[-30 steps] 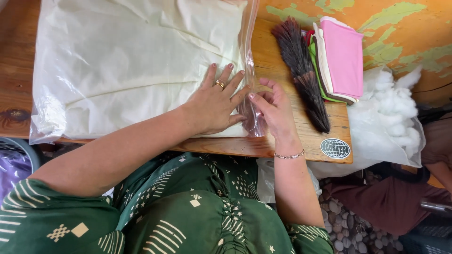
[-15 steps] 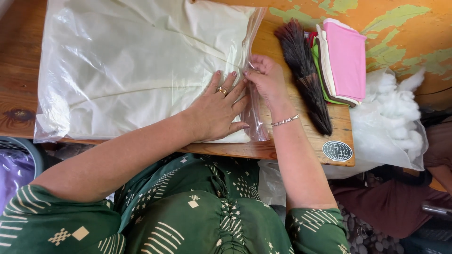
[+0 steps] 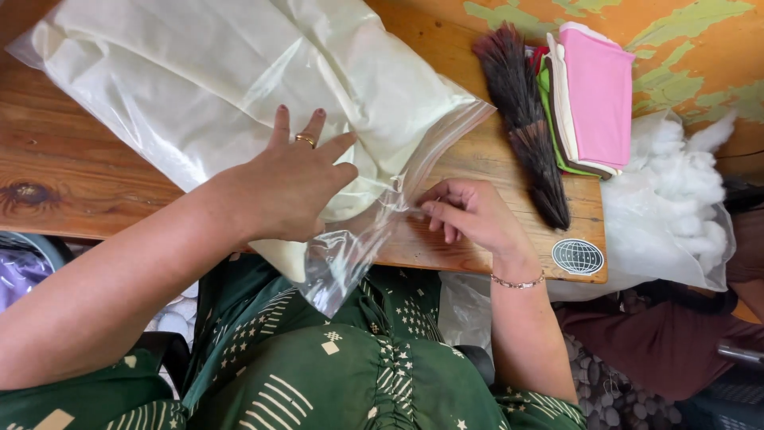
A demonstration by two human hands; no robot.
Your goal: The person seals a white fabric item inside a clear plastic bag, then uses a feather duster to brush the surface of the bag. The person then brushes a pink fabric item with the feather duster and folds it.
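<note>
Pinched together, my right hand's grip clamps the open edge of the clear plastic bag, fingertips closed on the film. My left hand lies flat, fingers spread, pressing the cream pillow inside that bag. The bagged pillow rests across the wooden worktop, its near corner hanging over the edge above my lap. Just beside my right hand lies a dark brush, then stacked folded cloths, pink on top, and white stuffing.
</note>
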